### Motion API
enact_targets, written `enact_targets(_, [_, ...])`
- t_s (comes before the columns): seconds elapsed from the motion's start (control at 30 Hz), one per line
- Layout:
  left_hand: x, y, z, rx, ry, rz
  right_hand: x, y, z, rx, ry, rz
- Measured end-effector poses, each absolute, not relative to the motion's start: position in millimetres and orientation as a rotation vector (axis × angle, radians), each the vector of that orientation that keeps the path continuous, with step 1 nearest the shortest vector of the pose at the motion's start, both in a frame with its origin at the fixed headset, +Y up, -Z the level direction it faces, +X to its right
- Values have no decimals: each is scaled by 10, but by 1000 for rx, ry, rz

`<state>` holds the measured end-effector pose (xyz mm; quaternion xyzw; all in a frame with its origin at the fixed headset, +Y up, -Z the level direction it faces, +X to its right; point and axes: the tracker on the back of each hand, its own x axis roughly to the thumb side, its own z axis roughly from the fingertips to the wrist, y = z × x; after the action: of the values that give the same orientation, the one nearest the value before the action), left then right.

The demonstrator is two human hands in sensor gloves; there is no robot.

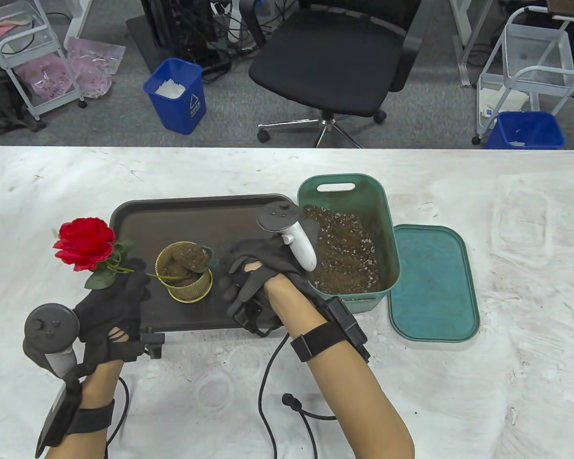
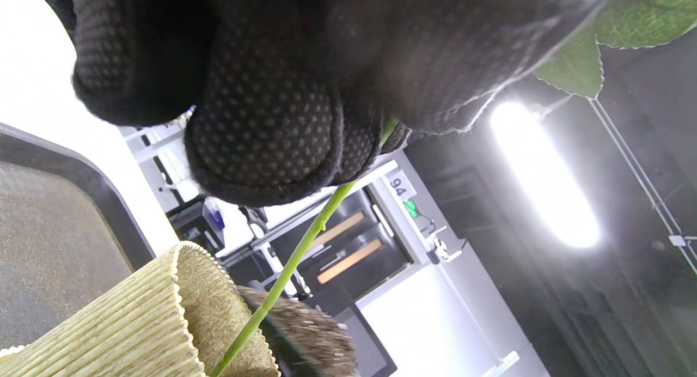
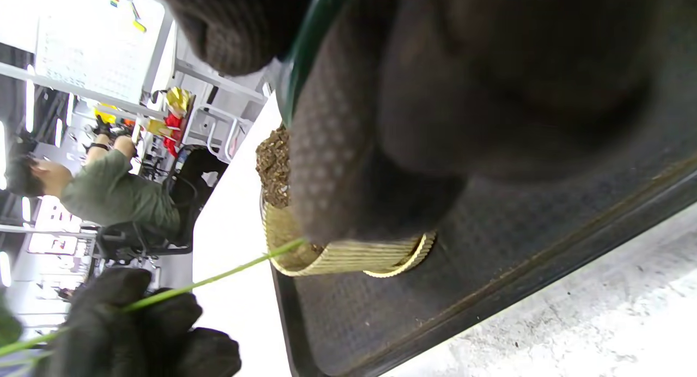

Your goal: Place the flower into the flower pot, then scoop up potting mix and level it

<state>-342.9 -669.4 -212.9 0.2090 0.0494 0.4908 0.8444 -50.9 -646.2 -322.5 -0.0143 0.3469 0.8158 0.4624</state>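
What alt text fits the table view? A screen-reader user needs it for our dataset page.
A gloved left hand holds a red artificial rose by its green stem, whose end reaches into a ribbed yellow-green flower pot on a dark plastic tray. The gloved right hand tips a small scoop of potting mix over the pot, beside a green soil bin.

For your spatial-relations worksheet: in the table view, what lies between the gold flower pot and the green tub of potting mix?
The person's right hand, gripping a scoop of mix over the flower pot, lies between it and the tub, above the dark tray.
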Motion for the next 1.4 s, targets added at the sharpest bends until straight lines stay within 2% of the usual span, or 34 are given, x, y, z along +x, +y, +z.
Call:
enact_targets(0.23, [-3433,-6693,-2128,443,104,1031,-738,-6465,-3312,-33,849,2182])
enact_targets(0.43, [-3427,-6691,-2122,444,101,1027,-932,-6291,-3333,51,684,2480])
enact_targets(0.97, [-3482,-6721,-2128,444,123,1039,-1437,-5936,-2904,359,268,3071])
enact_targets(1.17, [-3478,-6724,-2127,445,119,1036,-1319,-5769,-2820,319,248,3072])
enact_targets(1.4, [-3474,-6726,-2125,444,117,1037,-841,-5521,-2800,181,228,2935])
